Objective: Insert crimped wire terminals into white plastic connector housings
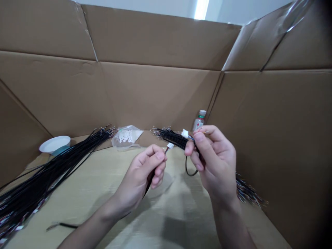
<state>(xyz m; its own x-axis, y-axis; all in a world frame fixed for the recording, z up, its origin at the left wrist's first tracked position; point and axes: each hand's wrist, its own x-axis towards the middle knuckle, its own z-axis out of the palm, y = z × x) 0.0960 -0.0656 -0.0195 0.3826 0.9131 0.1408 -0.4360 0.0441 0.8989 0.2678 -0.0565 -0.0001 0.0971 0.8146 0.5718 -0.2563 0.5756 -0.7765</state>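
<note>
1. Head view: the left hand (pixel 144 167), at the centre of the frame, pinches a black cable (pixel 149 181), its white connector (pixel 170 145) poking out past thumb and forefinger toward the right.
2. Right of centre, the right hand (pixel 218 162) is closed to a narrow pinch on thin wires; a white plug (pixel 184 133) shows just left of its fingertips, and a black cable loop (pixel 191 173) hangs below. Whether both hands hold one cable, I cannot tell.
3. A narrow gap separates the two hands; bare counter (pixel 103 176) shows below them and leftward toward a large black cable bundle (pixel 59 166), which runs off the left edge of the frame.
4. At lower left, a stripped cable end (pixel 68 225) lies beside the left forearm.
5. Along the counter's far edge stand or lie a white dish (pixel 55 143), a plastic bag of small white pieces (pixel 127 136), a second cable bundle (pixel 173 138) and a capped bottle (pixel 199 121).
6. Cardboard walls (pixel 155 90) bound the back and both sides; a third cable bundle (pixel 249 192) lies near the right one, partly behind the right hand.
</note>
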